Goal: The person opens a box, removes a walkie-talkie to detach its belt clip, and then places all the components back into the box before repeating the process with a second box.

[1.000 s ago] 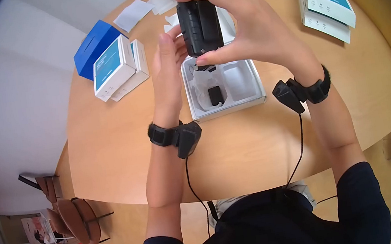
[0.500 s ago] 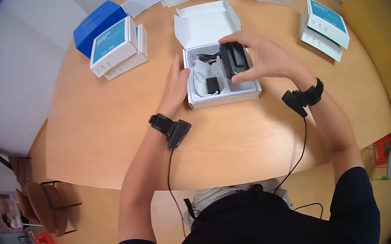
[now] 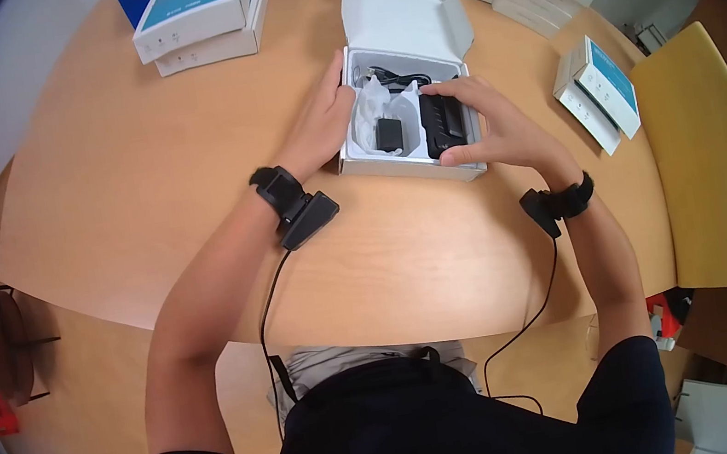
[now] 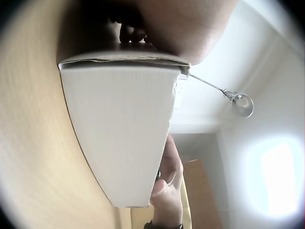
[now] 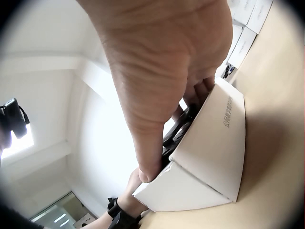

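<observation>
Now lowered into the right part of the white box point(image 3: 402, 169), the black device point(image 3: 443, 126) remains pinched by your right hand point(image 3: 505, 125), your left hand point(image 3: 322, 128) resting straight-fingered along its left side, so seating appears nearly complete.

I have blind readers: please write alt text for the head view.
Right hand holding a black device inside an open white box on a table, left hand against the box's left side. A small black block and cable are also inside.
</observation>
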Available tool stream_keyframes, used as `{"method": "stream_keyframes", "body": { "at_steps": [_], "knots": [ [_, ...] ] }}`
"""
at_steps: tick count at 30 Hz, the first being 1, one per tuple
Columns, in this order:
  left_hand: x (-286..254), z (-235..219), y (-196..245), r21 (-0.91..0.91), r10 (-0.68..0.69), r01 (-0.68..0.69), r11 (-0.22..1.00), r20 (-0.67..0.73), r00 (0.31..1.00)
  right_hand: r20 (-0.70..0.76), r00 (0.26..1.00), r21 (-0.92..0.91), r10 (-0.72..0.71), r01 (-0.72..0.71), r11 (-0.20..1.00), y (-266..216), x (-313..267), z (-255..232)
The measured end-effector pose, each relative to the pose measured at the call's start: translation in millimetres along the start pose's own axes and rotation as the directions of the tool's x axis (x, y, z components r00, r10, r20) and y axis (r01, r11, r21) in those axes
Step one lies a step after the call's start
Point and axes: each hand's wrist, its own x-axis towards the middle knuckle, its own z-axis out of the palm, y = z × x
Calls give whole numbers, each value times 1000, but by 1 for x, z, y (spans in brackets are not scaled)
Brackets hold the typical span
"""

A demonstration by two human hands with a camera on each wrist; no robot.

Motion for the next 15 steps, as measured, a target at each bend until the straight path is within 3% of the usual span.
{"method": "stream_keyframes", "body": {
  "at_steps": [7, 13, 15],
  "knots": [
    [2, 2, -6, 75, 21, -18, 997, -43, 999, 38, 998, 33, -56, 55, 998, 1, 1, 8],
    [1, 1, -2, 93, 55, -51, 994, -43, 998, -13, 987, -80, -158, 156, 984, 9, 0, 13],
    [0, 2, -1, 86, 49, -44, 995, -56, 997, -148, 989, 131, -28, 47, 990, 18, -3, 10]
  ]
}}
